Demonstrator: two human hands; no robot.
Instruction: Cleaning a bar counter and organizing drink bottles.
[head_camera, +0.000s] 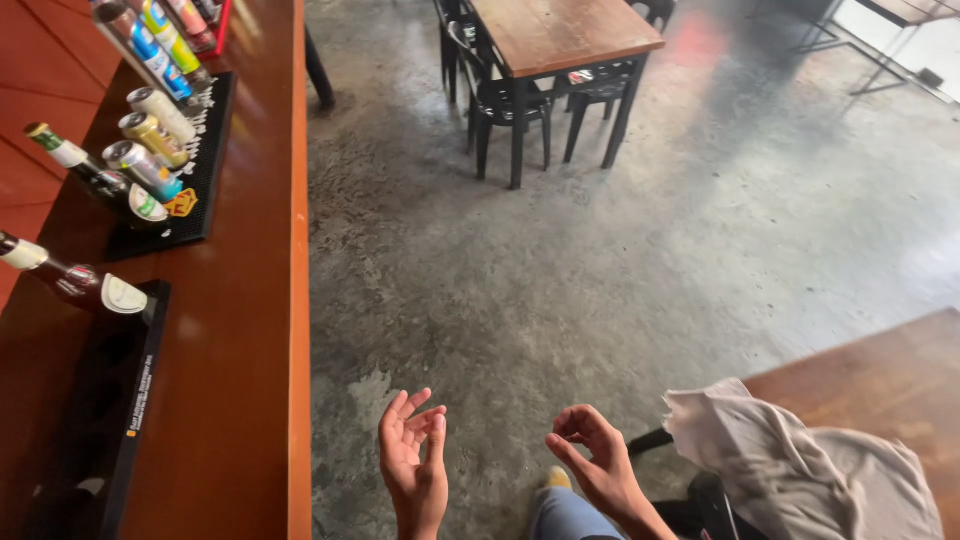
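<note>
Both empty hands, left (413, 462) and right (592, 462), fingers loosely spread, over grey concrete floor (600, 260).

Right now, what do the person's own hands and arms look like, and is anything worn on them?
Both the left hand and the right hand are bare: no gloves, no rings or watch that I can see. The wrists and the short part of each forearm in view are bare too, with no sleeve showing. Below them, blue jeans cover a leg.

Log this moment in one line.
left hand: empty, open | right hand: empty, curled | nearest: grey cloth on wooden table
</note>
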